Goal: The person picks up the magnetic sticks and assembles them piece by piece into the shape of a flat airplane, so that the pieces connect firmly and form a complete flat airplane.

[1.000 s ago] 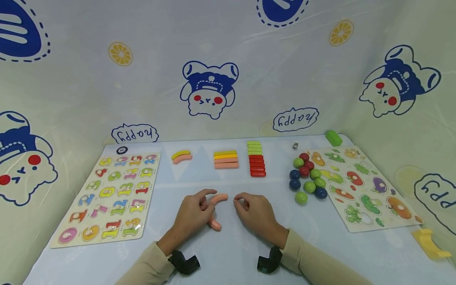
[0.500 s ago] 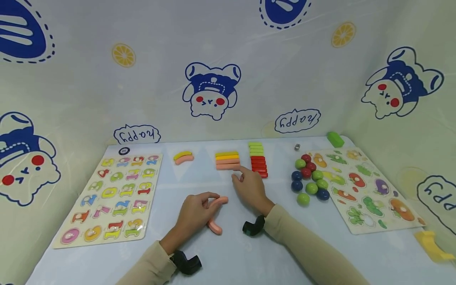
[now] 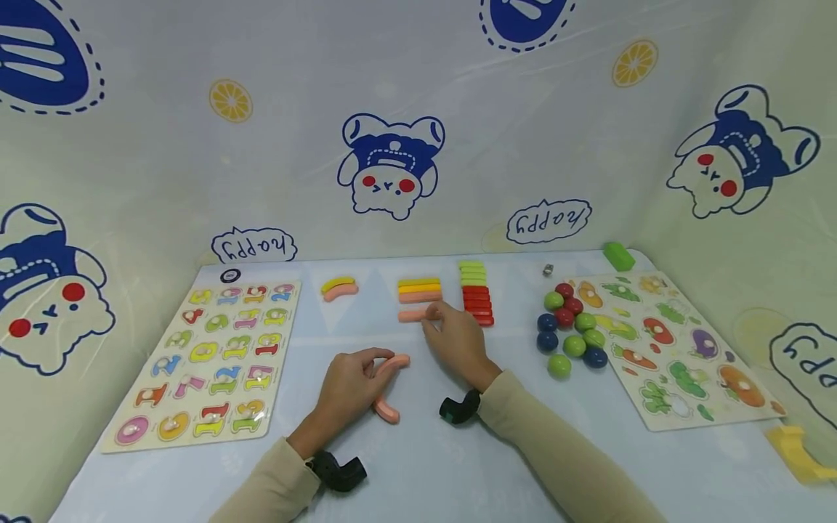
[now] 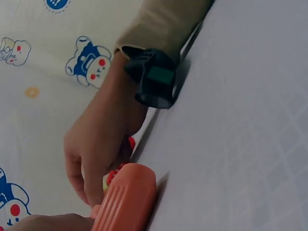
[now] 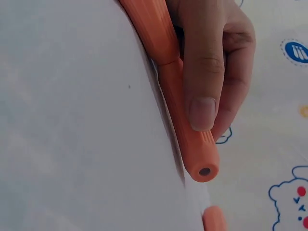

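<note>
My left hand (image 3: 349, 381) pinches a curved orange magnetic stick (image 3: 397, 359) between thumb and fingers, low over the table's middle. Its tip shows a small round magnet in the right wrist view. A second curved orange stick (image 3: 387, 412) meets its near end, partly behind the hand. Farther forward, my right hand (image 3: 455, 338) pinches the right end of a straight orange stick (image 3: 410, 316). Just beyond it lie another straight orange stick (image 3: 420, 297) and two yellow sticks (image 3: 418, 284). The left wrist view shows the right hand (image 4: 98, 144) beyond the curved stick (image 4: 127, 195).
Green sticks (image 3: 473, 272) and red sticks (image 3: 476, 299) lie in a column. Yellow and orange curves (image 3: 340, 285) lie to the left. A number puzzle board (image 3: 211, 356) is at left; coloured balls (image 3: 559, 365) and a vegetable puzzle board (image 3: 680, 341) are at right.
My right hand has moved forward from beside the left hand to the straight sticks, and drawn one orange stick slightly toward me. The left hand keeps its hold on the curved stick.
</note>
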Tool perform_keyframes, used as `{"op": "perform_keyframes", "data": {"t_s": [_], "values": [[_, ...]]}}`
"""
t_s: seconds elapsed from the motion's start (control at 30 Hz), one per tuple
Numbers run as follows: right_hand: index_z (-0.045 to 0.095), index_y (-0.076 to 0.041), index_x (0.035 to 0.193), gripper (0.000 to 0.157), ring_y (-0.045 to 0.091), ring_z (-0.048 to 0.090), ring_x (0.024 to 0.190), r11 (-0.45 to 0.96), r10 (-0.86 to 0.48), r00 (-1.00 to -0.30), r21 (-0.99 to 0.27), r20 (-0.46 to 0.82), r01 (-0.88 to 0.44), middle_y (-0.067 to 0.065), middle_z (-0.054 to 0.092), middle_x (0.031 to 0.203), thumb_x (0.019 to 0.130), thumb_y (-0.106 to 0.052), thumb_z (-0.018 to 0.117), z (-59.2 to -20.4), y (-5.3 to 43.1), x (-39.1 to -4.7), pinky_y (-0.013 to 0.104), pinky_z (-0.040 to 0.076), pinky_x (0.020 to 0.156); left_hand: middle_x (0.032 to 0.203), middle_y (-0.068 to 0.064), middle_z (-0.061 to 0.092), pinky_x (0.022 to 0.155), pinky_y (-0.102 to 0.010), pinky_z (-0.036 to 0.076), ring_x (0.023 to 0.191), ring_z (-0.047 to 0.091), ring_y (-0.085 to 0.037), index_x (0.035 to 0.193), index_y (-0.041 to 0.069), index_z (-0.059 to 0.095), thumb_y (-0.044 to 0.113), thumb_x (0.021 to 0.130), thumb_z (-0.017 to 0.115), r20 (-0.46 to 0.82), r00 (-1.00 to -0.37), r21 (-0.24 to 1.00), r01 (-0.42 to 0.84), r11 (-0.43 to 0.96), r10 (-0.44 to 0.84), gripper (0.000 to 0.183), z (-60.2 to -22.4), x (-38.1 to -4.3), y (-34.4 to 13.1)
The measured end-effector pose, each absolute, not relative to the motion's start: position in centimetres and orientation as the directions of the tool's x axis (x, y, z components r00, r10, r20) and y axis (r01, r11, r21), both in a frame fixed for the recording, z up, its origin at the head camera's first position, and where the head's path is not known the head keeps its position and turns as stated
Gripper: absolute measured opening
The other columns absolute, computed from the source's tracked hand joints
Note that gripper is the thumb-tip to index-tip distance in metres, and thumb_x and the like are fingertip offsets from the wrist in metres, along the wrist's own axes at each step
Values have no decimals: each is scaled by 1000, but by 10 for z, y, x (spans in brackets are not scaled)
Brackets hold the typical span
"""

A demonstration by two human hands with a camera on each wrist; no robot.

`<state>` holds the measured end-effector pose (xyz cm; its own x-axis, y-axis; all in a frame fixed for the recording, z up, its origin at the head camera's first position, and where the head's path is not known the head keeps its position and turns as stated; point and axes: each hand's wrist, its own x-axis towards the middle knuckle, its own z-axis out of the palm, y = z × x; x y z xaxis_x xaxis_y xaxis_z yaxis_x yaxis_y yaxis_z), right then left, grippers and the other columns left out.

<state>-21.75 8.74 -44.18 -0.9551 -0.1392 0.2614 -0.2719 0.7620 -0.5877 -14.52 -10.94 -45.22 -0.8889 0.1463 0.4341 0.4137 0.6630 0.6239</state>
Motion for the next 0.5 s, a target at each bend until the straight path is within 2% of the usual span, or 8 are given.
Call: {"op": "perform_keyframes", "data": {"t_s": [0.17, 0.33, 0.5], "values": [[63, -18, 120, 37, 14, 35, 39, 781, -139, -956, -564, 259, -267, -4, 34, 48, 88, -36, 64, -445, 94, -217, 25, 23, 40, 42, 15, 30, 36, -25, 21, 36, 27, -4, 92, 24, 73, 45, 79, 72, 435, -887, 607, 415, 678, 154, 25, -452, -146, -109], [67, -19, 115, 30, 13, 36, 40, 790, -180, -956, -546, 230, -280, -5, 34, 48, 88, -34, 64, -446, 99, -211, 25, 24, 40, 42, 16, 30, 36, -24, 22, 36, 26, -3, 92, 24, 73, 45, 80, 71, 411, -899, 605, 396, 691, 155, 25, -453, -145, -108], [64, -21, 121, 37, 12, 37, 44, 794, -187, -965, -549, 186, -260, -5, 34, 50, 88, -39, 63, -446, 107, -195, 25, 28, 42, 41, 16, 30, 36, -25, 23, 35, 27, -3, 93, 22, 74, 43, 80, 71, 424, -894, 598, 398, 696, 147, 24, -453, -144, -108]]}}
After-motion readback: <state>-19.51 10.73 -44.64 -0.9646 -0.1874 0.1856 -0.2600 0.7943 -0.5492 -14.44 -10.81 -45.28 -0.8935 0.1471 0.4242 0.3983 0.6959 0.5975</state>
